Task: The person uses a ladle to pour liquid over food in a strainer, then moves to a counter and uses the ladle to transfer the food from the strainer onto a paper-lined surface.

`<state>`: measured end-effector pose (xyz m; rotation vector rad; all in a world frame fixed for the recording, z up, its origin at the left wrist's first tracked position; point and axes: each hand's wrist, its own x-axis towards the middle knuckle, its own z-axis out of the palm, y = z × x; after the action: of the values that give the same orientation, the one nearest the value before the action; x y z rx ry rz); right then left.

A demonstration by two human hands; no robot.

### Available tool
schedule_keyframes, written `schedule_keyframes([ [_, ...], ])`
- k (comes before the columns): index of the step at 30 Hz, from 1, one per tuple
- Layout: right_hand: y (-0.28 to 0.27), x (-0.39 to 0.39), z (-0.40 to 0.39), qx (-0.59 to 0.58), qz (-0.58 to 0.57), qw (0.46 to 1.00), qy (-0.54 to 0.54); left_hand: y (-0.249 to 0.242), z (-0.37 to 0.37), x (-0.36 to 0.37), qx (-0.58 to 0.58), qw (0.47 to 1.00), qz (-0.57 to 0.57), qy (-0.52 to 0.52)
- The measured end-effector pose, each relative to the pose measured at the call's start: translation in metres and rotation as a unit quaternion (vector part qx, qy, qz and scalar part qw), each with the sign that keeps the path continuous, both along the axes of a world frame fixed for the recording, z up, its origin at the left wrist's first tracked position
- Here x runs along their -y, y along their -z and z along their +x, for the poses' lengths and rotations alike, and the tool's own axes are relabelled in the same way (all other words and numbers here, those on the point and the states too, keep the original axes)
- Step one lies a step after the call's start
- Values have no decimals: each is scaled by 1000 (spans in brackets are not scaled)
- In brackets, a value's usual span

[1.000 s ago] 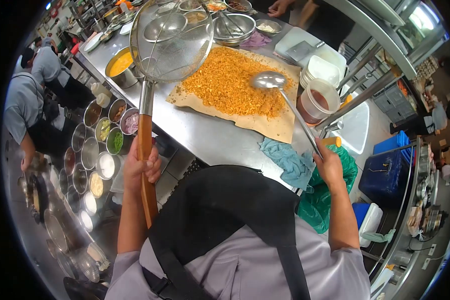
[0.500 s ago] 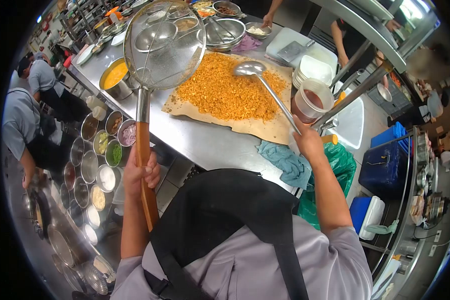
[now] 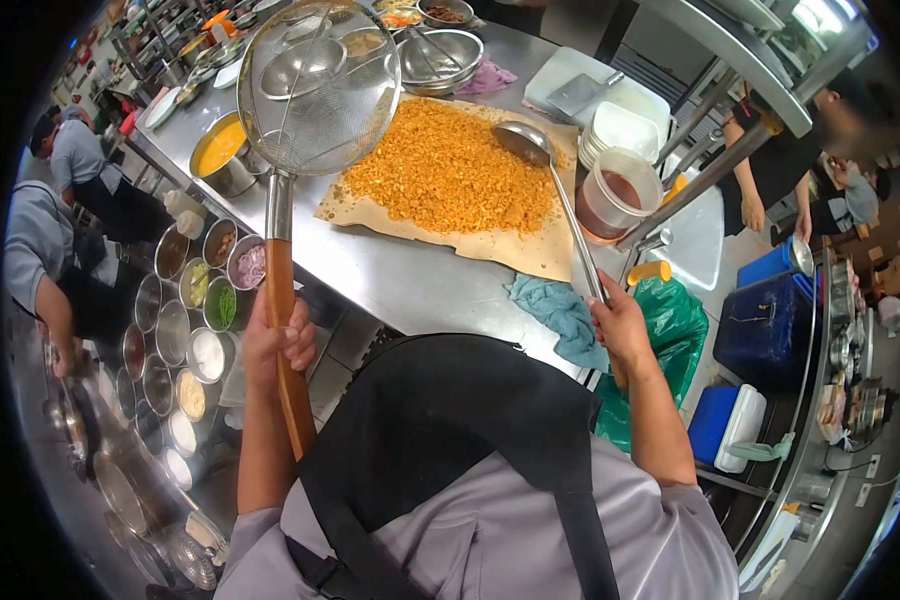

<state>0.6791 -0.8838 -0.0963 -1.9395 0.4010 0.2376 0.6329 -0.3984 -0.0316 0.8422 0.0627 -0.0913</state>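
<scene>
My left hand [image 3: 278, 343] is wrapped round the wooden handle of a large mesh strainer [image 3: 320, 95], which is held up at the left of the counter. My right hand [image 3: 622, 322] grips the end of a long metal ladle [image 3: 570, 215]. The ladle's bowl is over the right part of a heap of orange-brown crumbly food [image 3: 450, 165], spread on brown paper [image 3: 530, 250]. Whether the bowl touches the food I cannot tell. Beside the paper, a clear tub [image 3: 625, 190] holds dark red liquid.
A pot of yellow liquid [image 3: 220, 150] stands on the steel counter [image 3: 410, 285]. Several ingredient tins [image 3: 175, 330] are at the left. A teal cloth [image 3: 560, 320] lies by the front edge, near a green bag [image 3: 670, 320]. Co-workers [image 3: 95, 155] stand left and others right [image 3: 760, 150].
My right hand has come down and back a little, and the ladle's bowl has shifted right. A co-worker's hand has left the bowl at the back.
</scene>
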Motion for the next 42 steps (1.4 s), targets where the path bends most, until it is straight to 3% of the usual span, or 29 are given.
schedule_keyframes([
  [1,-1,-4,-2,36,-86,996,-8,0,0,-1,2,1000,3,10],
  [4,-4,1,-24,45,-87,995,-23,-4,-1,1,1,1000,15,15],
  [9,-30,37,-75,-37,-62,996,-47,-4,-4,0,-11,1000,25,10],
  [11,-35,49,-94,58,-216,970,-96,-4,-5,0,-10,999,31,8],
  [12,-39,47,-100,55,-216,970,-98,-2,-6,-1,-14,999,31,7],
  [15,-43,35,-118,-46,-3,999,18,1,-3,0,-12,999,29,8],
  [18,-59,27,-117,-113,31,993,18,-2,1,5,-6,1000,17,5],
  [22,-47,19,-122,-44,-8,999,8,-7,0,8,-6,1000,20,9],
  [26,-47,9,-108,-92,49,994,-3,-12,1,8,3,1000,19,20],
  [28,-36,3,-97,-63,-34,997,-30,-12,-1,4,-6,1000,9,16],
  [35,14,-85,0,-7,46,992,-116,-22,-4,-2,5,1000,5,3],
  [37,22,-105,17,-45,125,979,-156,-25,-7,-5,9,1000,5,-3],
  [42,19,-117,29,-73,137,967,-200,-26,-14,-18,16,1000,4,-9],
])
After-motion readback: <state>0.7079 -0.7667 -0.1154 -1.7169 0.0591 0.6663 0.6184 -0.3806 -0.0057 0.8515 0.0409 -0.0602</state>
